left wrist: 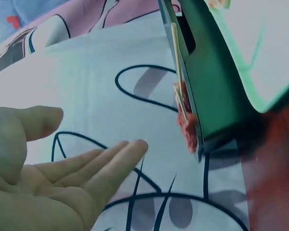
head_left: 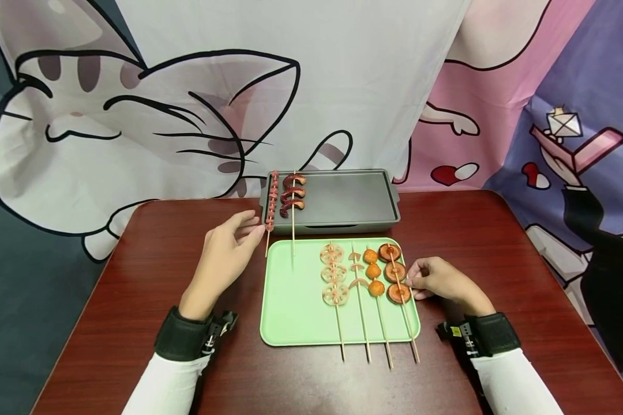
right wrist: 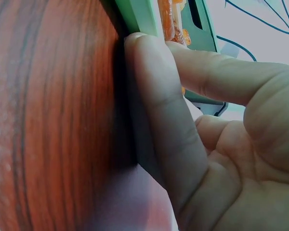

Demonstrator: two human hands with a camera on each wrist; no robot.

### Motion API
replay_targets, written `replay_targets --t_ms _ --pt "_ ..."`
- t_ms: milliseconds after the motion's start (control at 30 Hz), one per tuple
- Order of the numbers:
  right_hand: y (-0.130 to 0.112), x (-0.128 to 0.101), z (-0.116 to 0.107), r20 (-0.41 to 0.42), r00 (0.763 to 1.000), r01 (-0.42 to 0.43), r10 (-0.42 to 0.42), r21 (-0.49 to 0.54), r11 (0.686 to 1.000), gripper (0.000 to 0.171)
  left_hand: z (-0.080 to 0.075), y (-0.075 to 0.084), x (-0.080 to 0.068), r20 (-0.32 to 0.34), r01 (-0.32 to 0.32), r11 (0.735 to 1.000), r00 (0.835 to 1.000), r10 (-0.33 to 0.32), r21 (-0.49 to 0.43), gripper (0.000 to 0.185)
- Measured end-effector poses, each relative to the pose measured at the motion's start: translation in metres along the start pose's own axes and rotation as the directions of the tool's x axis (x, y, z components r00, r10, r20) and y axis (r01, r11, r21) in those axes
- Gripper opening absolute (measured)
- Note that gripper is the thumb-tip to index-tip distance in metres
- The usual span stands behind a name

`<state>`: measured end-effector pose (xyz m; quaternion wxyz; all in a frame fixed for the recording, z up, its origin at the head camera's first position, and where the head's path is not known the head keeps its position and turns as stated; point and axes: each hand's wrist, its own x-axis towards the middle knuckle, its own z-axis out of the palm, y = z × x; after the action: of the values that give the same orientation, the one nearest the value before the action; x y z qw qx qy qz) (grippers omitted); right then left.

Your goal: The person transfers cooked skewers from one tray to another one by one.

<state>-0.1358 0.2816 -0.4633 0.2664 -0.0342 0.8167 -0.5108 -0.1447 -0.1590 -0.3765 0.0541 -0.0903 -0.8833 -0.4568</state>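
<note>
The left hand (head_left: 223,259) hovers over the dark red surface (head_left: 150,276) just left of the green tray (head_left: 291,311), its fingers (left wrist: 116,158) straight and slightly apart, holding nothing. Their tips reach toward the bare end of the sausage skewer (head_left: 270,207), which lies with its long axis running away from the person, meat end on the grey grill pan (head_left: 342,199) beyond the tray, stick end jutting over the pan's near edge toward the tray. Beside it on the pan lies a second skewer (head_left: 293,199) of curled red pieces.

The right hand (head_left: 438,279) rests at the tray's right edge, fingers bent, their tips touching the mushroom skewer (head_left: 397,274); whether they pinch it I cannot tell. That skewer lies lengthwise on the tray, its stick pointing toward the person and overhanging the near rim, alongside three other skewers.
</note>
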Motion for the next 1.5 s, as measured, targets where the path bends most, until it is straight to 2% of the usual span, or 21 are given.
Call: replay_targets --t_ms 300,467,667,833,1133,1367,1500 --pt "-0.001 0.001 0.001 0.010 1.000 0.000 0.000 0.017 1.000 0.010 0.019 0.004 0.024 0.099 0.008 1.000 0.995 -0.006 -0.018 0.048" --pt "0.000 0.002 0.000 0.015 1.000 -0.003 0.003 0.028 1.000 0.010 0.033 0.002 0.032 0.113 0.016 0.998 0.993 -0.022 0.058 0.043" --pt "0.000 0.001 0.000 0.016 1.000 0.001 -0.001 0.037 0.999 0.010 0.046 0.005 0.039 0.116 0.072 0.989 0.989 -0.087 0.132 0.031" --pt "0.001 0.001 -0.001 0.018 1.000 0.001 -0.002 0.039 0.999 0.011 0.052 0.006 0.044 0.154 0.147 0.978 0.974 -0.169 0.146 0.029" --pt "0.001 0.001 -0.002 0.028 0.999 0.014 -0.015 0.039 0.999 0.012 0.059 0.004 0.048 0.263 0.244 0.968 0.931 -0.252 0.063 0.028" --pt "0.000 0.000 -0.001 0.029 0.999 0.013 -0.014 0.040 0.999 0.012 0.065 0.001 0.053 0.276 0.295 0.956 0.919 -0.282 -0.006 0.018" --pt "0.000 0.000 -0.001 0.025 1.000 0.011 -0.012 0.038 0.999 0.013 0.066 0.001 0.053 0.269 0.315 0.948 0.918 -0.292 -0.047 0.016"
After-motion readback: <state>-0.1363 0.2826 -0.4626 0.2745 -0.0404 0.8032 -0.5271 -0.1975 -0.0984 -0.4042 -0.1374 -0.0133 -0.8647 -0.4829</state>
